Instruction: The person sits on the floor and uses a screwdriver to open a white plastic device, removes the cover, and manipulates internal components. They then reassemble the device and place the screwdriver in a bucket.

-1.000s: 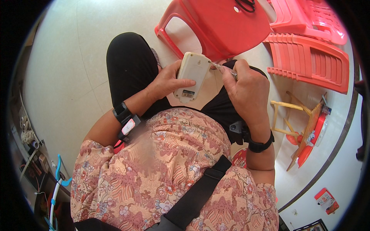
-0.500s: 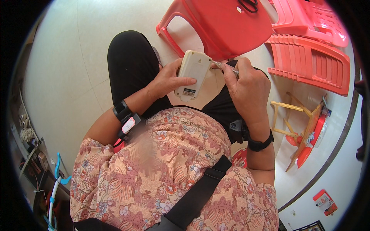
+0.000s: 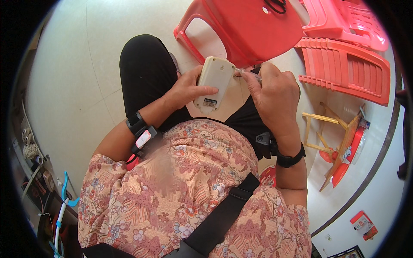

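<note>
A white plastic casing (image 3: 218,79) is held over the gap between my knees, its back turned up. That back has a keyhole slot, screw holes at the corners and a barcode label near its lower end. My left hand (image 3: 189,89) grips the casing's left side, with the thumb lying across the back and the other fingers hidden beneath. In my right hand (image 3: 276,94) is a slim screwdriver (image 3: 257,77), pinched between thumb and fingers. Its tip meets the casing's upper right corner, at a screw hole. Whether a screw sits in that hole cannot be made out.
A red plastic stool (image 3: 254,30) stands just ahead, with a black looped item (image 3: 277,6) on top. Pink-red plastic chairs (image 3: 348,69) lie at the right. Beyond my right arm is a small wooden folding stand (image 3: 340,137). A blue-and-white pole (image 3: 59,219) leans at the lower left.
The fingers of my right hand have shifted and curled around the screwdriver, covering more of its handle. The casing and my left hand have barely moved.
</note>
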Tool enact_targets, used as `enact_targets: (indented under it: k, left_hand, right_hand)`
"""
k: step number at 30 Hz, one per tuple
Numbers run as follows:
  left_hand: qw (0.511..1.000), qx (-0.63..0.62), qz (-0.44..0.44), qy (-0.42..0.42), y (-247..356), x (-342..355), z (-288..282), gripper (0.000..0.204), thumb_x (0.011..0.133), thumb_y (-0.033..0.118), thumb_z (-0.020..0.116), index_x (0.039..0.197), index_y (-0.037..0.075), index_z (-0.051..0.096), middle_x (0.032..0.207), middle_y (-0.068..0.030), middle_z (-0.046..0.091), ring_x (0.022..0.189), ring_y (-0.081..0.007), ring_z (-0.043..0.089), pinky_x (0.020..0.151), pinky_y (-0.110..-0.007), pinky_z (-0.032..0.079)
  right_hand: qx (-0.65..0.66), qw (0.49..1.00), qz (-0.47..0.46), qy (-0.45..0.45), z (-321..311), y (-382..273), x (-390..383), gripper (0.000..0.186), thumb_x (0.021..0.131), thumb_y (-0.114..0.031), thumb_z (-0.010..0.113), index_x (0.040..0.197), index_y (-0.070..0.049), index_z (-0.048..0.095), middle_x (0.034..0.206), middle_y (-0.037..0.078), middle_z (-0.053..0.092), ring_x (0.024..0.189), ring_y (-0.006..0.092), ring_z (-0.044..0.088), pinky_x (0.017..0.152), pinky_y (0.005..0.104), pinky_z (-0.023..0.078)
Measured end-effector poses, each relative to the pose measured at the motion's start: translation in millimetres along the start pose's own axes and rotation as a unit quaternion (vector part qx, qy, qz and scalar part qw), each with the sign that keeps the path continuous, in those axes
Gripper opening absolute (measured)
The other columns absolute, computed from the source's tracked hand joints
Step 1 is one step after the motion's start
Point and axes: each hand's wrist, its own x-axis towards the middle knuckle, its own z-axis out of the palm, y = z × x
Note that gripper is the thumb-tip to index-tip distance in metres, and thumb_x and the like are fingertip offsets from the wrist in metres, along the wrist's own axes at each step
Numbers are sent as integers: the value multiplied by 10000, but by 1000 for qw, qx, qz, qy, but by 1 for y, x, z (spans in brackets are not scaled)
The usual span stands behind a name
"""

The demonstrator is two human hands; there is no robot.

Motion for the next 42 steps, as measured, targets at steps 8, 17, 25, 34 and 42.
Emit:
enact_targets:
  k: [8, 17, 25, 34, 42]
  left_hand:
    - [1000, 8, 2, -4, 1, -1, 2, 617, 816, 197, 784, 1315, -26, 497, 1135, -98, 652, 1015, -157, 639, 883, -313, 529]
    - [1000, 13, 13, -7, 3, -3, 5, 590, 814, 209, 784, 1291, -24, 528, 1088, -103, 676, 957, -155, 662, 836, -305, 546]
    - [1000, 5, -6, -6, 7, -3, 4, 605, 806, 200, 787, 1288, -36, 509, 1108, -115, 651, 990, -172, 646, 864, -313, 531]
    - [1000, 17, -6, 3, 2, -2, 2, 614, 808, 209, 788, 1299, -31, 508, 1119, -111, 653, 1000, -169, 646, 876, -315, 530]
    - [1000, -13, -3, 9, -1, -1, -1, 626, 811, 214, 785, 1317, -16, 498, 1144, -100, 648, 1024, -169, 640, 897, -320, 526]
  right_hand:
    - [124, 992, 17, 32, -1, 6, 3, 263, 852, -224, 702, 867, -57, 499, 800, 113, 563, 667, 320, 562, 645, 418, 415]
    - [8, 998, -15, 56, 3, 7, 3, 316, 816, -255, 744, 755, -70, 495, 650, 106, 521, 571, 307, 521, 573, 395, 409]
    - [24, 995, -15, 94, 6, 10, 3, 361, 800, -302, 759, 736, -71, 489, 627, 85, 517, 550, 296, 520, 535, 385, 404]
    - [-16, 999, -30, 42, 2, 7, 6, 326, 827, -281, 731, 786, -66, 489, 664, 92, 550, 587, 302, 556, 585, 388, 427]
    - [-41, 999, -23, -9, -2, 8, 8, 317, 830, -278, 727, 836, -58, 498, 667, 105, 581, 600, 292, 590, 610, 380, 451]
